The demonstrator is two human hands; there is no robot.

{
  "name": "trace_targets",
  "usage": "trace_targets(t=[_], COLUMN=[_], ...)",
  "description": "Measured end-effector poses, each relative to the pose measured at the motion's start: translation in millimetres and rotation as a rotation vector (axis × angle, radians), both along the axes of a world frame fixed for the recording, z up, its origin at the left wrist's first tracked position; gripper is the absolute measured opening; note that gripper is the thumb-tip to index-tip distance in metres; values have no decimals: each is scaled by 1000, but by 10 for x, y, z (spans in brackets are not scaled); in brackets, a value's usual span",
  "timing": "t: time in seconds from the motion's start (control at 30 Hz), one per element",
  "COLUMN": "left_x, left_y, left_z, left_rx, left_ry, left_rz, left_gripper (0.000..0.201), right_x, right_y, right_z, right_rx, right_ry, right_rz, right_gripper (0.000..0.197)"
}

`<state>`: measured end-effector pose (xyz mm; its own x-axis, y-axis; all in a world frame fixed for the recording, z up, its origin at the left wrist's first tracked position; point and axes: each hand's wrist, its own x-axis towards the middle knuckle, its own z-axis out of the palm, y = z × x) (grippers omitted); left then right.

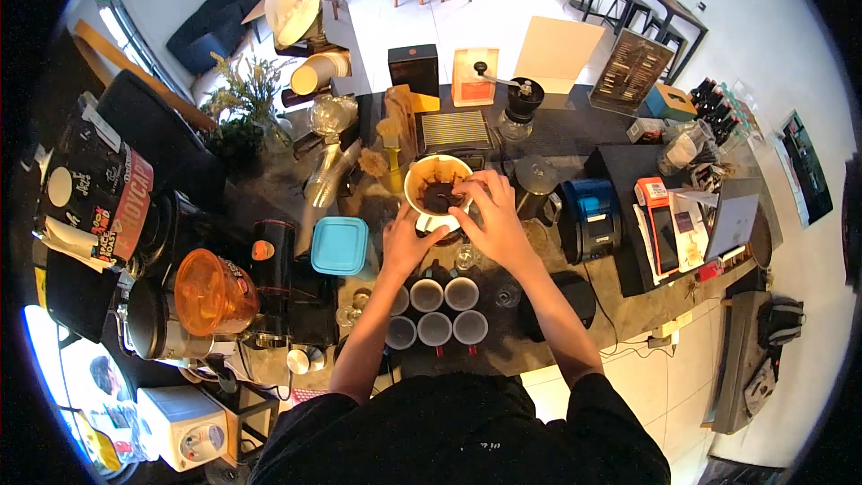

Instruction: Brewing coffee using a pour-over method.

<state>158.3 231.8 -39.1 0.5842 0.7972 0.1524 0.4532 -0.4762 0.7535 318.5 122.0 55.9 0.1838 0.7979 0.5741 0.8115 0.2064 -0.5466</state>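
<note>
A white coffee dripper [429, 223] stands in front of me, lined with a paper filter [419, 172] whose wall is stained brown. Dark wet coffee grounds [437, 198] lie at its bottom. My left hand [409, 244] grips the dripper's near left side, with the thumb along its base. From the right, my right hand [490, 223] has curled its fingers over the filter's rim, thumb against the near side. A glass vessel [465, 258] shows below the hands. Whatever lies directly under the dripper is mostly hidden by my hands.
Several cups [435, 329] stand close to me between my forearms. A blue-lidded container [340, 245] is at left, a kettle [536, 178] at right. Beyond the dripper are a ridged metal tray [455, 130] and a hand grinder [519, 110]. A blue-black printer [590, 220] sits farther right.
</note>
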Motion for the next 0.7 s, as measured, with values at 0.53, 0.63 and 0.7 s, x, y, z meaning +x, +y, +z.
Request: trace_targets(t=[0.53, 0.63, 0.7], left_x=[-7, 7, -29], left_y=[-2, 3, 38], left_z=[61, 45, -14], left_rx=[9, 19, 21], left_ry=[-49, -63, -77], left_rz=[-13, -12, -11], left_gripper=[65, 65, 68], right_x=[-464, -562, -622], right_y=[-1541, -1840, -1978], right_z=[-301, -698, -925], right_rx=[59, 18, 3], right_ry=[111, 160, 207], right_rz=[-48, -185, -239], right_gripper=[11, 14, 16])
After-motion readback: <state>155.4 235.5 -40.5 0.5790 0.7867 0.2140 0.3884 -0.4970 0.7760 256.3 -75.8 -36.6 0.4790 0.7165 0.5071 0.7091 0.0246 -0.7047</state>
